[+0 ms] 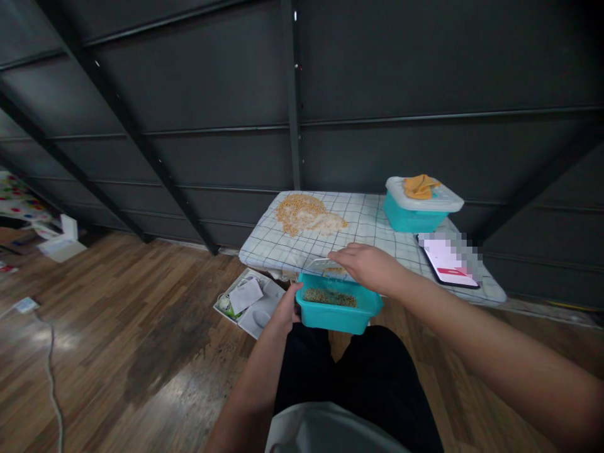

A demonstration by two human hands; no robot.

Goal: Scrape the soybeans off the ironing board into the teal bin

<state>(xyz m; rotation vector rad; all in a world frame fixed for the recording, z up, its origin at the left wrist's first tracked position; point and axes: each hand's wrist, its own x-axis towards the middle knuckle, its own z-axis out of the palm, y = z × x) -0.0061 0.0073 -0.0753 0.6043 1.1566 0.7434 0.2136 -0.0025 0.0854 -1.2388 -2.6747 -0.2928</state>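
Note:
My left hand (287, 308) is closed on the left end of a teal plastic box (333, 319), held above my lap against the table's front edge. Small greenish-brown grains, like mung beans (329, 297), lie in the box. My right hand (365, 261) reaches over the box at the table edge, palm down, fingers stretched out together. A few pale grains (334, 270) show just beyond its fingertips; a whitish, see-through edge there is too blurred to name. Farther back on the table is a spread pile of yellow kernels (302, 207) mixed with white grains (325, 223).
A checked cloth covers the narrow table (363, 217). At the right stands a lidded teal box (415, 217) with an orange cloth (419, 187) on top, near a tablet (448, 261). A white tray (264, 308) with papers sits below left. A cable (51, 371) crosses the floor.

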